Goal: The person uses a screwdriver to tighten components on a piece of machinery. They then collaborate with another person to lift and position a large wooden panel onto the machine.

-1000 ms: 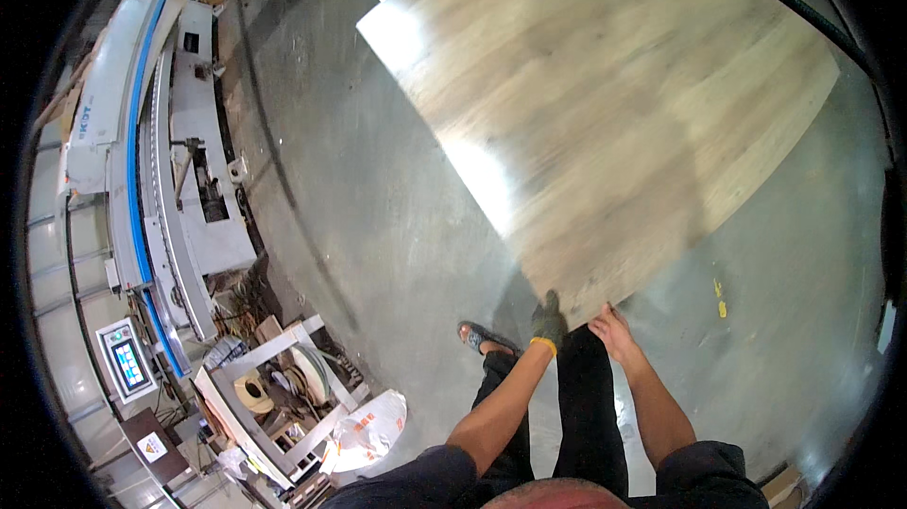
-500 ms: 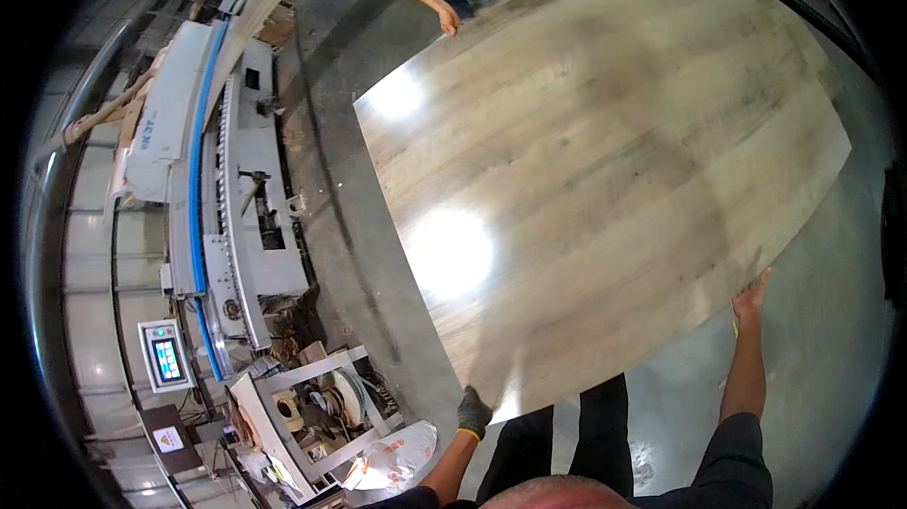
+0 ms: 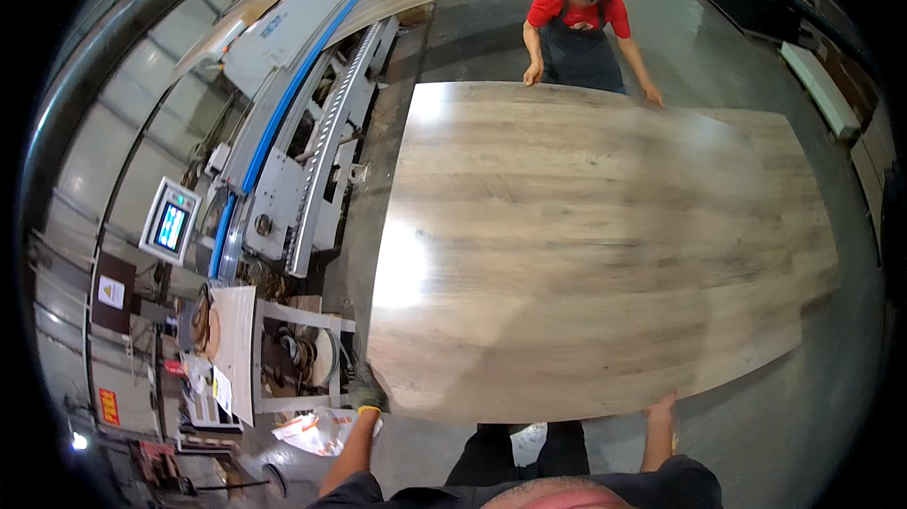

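Gripping the near left corner of a large rectangular wood-grain laminate panel (image 3: 605, 245) with the left hand (image 3: 367, 394), gloved in dark fabric with a yellow cuff; fingers curled around the panel's corner and clamped on it, though too small in the head view to tell how each finger is lying. Pressing against the near edge, further to the right, with the bare right hand (image 3: 661, 407); fingers held together and pointing up along the edge, fingertips touching the board, thumb not clearly visible. Whether that hand is hooking beneath the board or only resting flat against it: cannot tell.

Spanning the middle of the view, the panel being held roughly level above the grey concrete floor (image 3: 756, 443), its long sides running away from the wearer, a bright patch of light glaring off its left side.

Holding the far edge, a co-worker in a red shirt and dark apron (image 3: 581, 23), one hand (image 3: 532, 75) resting on the far left corner and the other hand (image 3: 654, 96) on the far edge further right, both touching the board.

Standing just beside the panel's left side, a long white and grey machine with a blue stripe (image 3: 283, 131), carrying a small lit control screen (image 3: 171, 224). Sitting near the left hand, a white open cabinet holding rolls of edge banding (image 3: 283, 358), with a crumpled plastic bag (image 3: 316, 429) lying on the floor below it.
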Available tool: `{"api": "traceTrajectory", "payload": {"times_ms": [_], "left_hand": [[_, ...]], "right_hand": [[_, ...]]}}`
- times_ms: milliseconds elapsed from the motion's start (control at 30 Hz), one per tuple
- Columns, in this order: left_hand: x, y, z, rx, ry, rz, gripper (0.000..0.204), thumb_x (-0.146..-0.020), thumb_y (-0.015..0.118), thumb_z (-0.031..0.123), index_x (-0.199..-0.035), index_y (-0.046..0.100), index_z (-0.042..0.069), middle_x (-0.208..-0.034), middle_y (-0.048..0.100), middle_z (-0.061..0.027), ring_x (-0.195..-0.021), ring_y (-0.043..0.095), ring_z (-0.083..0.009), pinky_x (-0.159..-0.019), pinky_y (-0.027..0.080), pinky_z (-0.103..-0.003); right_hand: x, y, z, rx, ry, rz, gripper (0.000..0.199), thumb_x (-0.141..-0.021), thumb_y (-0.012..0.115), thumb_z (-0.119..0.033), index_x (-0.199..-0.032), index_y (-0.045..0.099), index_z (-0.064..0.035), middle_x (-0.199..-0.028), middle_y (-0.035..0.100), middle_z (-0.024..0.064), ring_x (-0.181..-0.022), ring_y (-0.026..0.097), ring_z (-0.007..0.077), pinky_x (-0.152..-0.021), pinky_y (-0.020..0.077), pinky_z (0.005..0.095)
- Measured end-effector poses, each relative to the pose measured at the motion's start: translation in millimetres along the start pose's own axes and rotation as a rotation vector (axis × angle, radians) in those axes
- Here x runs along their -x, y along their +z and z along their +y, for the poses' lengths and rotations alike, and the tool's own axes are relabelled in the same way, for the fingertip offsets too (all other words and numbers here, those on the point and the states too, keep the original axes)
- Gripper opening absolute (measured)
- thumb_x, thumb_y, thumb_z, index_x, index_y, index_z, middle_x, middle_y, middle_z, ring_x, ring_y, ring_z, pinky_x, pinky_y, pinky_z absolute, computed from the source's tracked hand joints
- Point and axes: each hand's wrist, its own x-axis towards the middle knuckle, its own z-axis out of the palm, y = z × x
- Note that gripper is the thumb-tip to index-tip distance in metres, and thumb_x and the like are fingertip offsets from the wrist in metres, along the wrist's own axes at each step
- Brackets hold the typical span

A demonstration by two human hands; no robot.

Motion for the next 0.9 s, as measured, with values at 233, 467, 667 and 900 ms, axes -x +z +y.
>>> {"api": "traceTrajectory", "payload": {"times_ms": [233, 467, 667, 900], "left_hand": [[-25.1, -51.5, -107.1, 0.006, -0.165, -0.282, 0.04, -0.096, 0.034, 0.021, -0.131, 0.05, 0.011, -0.105, 0.064, -0.0216, -0.095, 0.063, -0.0377, -0.087, 0.046, -0.049], [-39.7, -72.2, -249.9, 0.018, -0.173, -0.123, 0.043, -0.094, 0.037, 0.019, -0.136, 0.044, 0.012, -0.116, 0.062, -0.0202, -0.1, 0.061, -0.039, -0.087, 0.048, -0.047], [-49.6, -38.1, -400.1, 0.052, -0.268, -0.302, 0.042, -0.099, 0.031, 0.025, -0.139, 0.041, 0.016, -0.116, 0.062, -0.0205, -0.102, 0.061, -0.0378, -0.089, 0.048, -0.046], [-58.8, 12.2, -537.4, 0.197, -0.363, -0.313, 0.048, -0.099, 0.027, 0.044, -0.127, 0.056, 0.018, -0.111, 0.063, -0.0235, -0.105, 0.06, -0.0388, -0.09, 0.045, -0.049]], "right_hand": [[77.0, 49.9, 78.5, 0.079, 0.087, -0.246, 0.068, -0.094, 0.026, -0.058, -0.143, 0.038, -0.012, -0.149, 0.037, 0.0103, -0.132, 0.039, 0.0358, -0.106, 0.0333, 0.0544], [139.4, 87.6, 198.3, 0.225, 0.26, -0.188, 0.065, -0.093, 0.025, -0.056, -0.14, 0.042, -0.0146, -0.144, 0.044, 0.0082, -0.132, 0.042, 0.0316, -0.104, 0.0371, 0.0532], [224.8, 99.6, 326.3, 0.345, 0.297, -0.149, 0.067, -0.093, 0.026, -0.06, -0.14, 0.042, -0.0136, -0.143, 0.045, 0.0086, -0.13, 0.043, 0.033, -0.104, 0.0378, 0.0532], [281.7, 55.8, 464.9, 0.346, 0.336, -0.17, 0.07, -0.092, 0.027, -0.065, -0.137, 0.045, -0.0143, -0.139, 0.049, 0.0075, -0.125, 0.049, 0.0312, -0.101, 0.0427, 0.0499]]}}
